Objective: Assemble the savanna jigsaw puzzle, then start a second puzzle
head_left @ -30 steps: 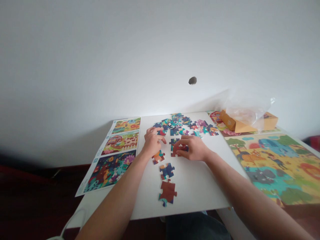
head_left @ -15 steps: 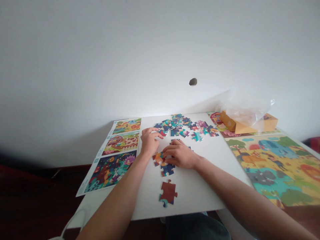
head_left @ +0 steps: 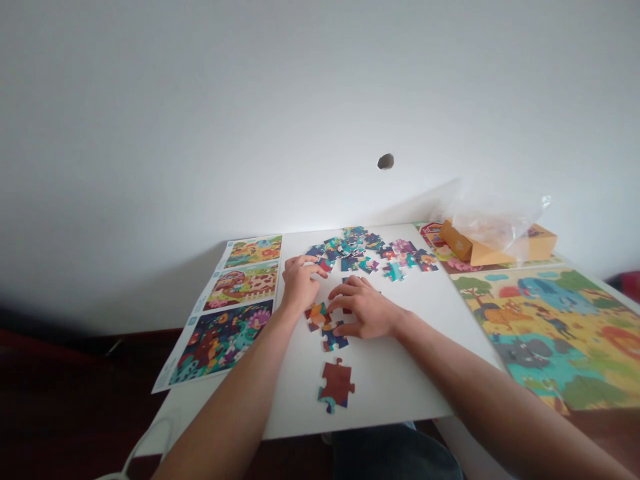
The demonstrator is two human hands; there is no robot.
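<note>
My left hand [head_left: 300, 283] is over the table's middle, fingers loosely bent and apart, their tips at a red and dark puzzle piece [head_left: 325, 264] on the near edge of the pile. No piece shows between them. My right hand [head_left: 369, 309] lies low with spread fingers over a small group of pieces. Its fingertips touch or hover beside an orange-brown piece [head_left: 316, 317] and a dark blue piece [head_left: 333, 339]; other pieces under the palm are partly hidden. Nearer the front edge lies a single reddish-brown piece [head_left: 337, 384].
A pile of loose pieces [head_left: 345, 248] lies at the back. On the left is a reference sheet [head_left: 197, 305] with three pictures. At right are an assembled animal puzzle [head_left: 550, 333], an orange box [head_left: 493, 253] and a clear plastic bag [head_left: 500, 217]. Behind stands a white wall [head_left: 300, 120].
My right hand has shifted slightly right and its fingers have spread, uncovering more of the pieces beneath. My left hand stays almost where it was.
</note>
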